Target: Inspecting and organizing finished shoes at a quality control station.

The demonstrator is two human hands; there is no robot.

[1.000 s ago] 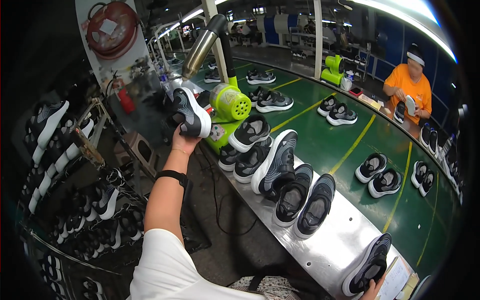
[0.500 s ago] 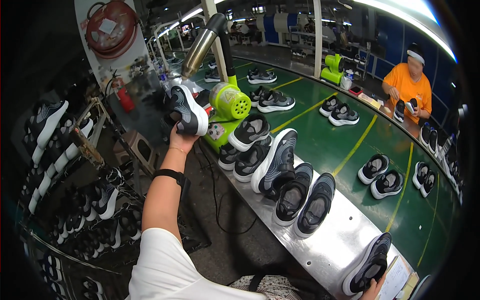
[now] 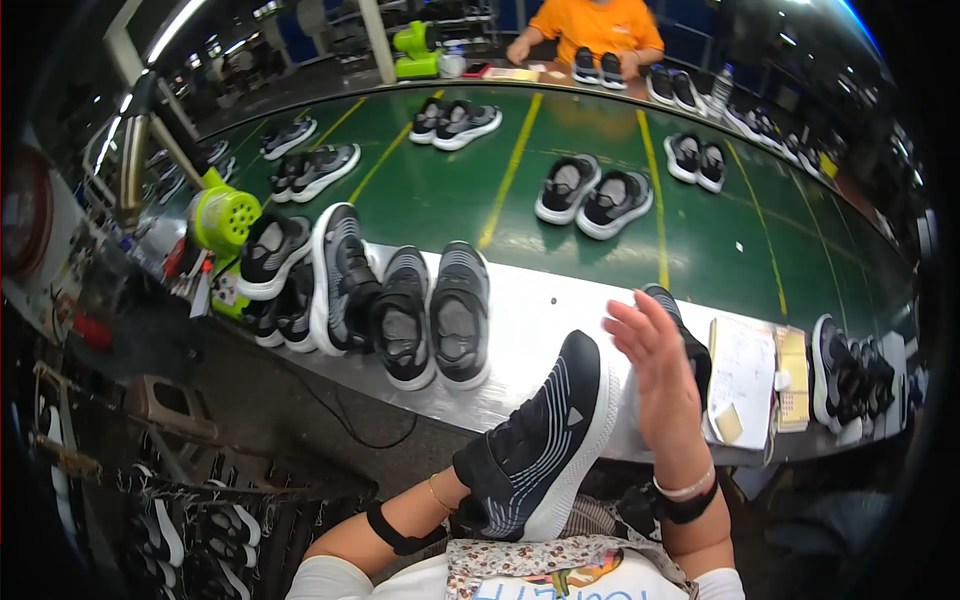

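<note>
In front of my body, a black-and-grey shoe (image 3: 545,430) with a white sole is held up at a tilt, toe upward to the right. My left hand (image 3: 452,488) holds it at the heel end; the fingers are hidden by the shoe. Just right of the toe, my right hand (image 3: 655,375) is raised open, its fingers stretched upward and nothing in them. Behind that hand, another shoe (image 3: 697,345) stands partly hidden on the metal bench (image 3: 535,300). To the left, a pair of shoes (image 3: 432,320) stands side by side, with several more beyond.
A green conveyor (image 3: 510,240) with yellow lines carries pairs of shoes. At the left stands a lime-green blower (image 3: 225,218). Right of my hand lie a written notepad (image 3: 740,375) and more shoes (image 3: 850,375). Across the conveyor sits a person in orange (image 3: 598,30). Shoe racks fill the lower left.
My left hand has brought its shoe from beside the blower at the left to in front of my body. My right hand has left the bench shoe and risen. The view has swung right.
</note>
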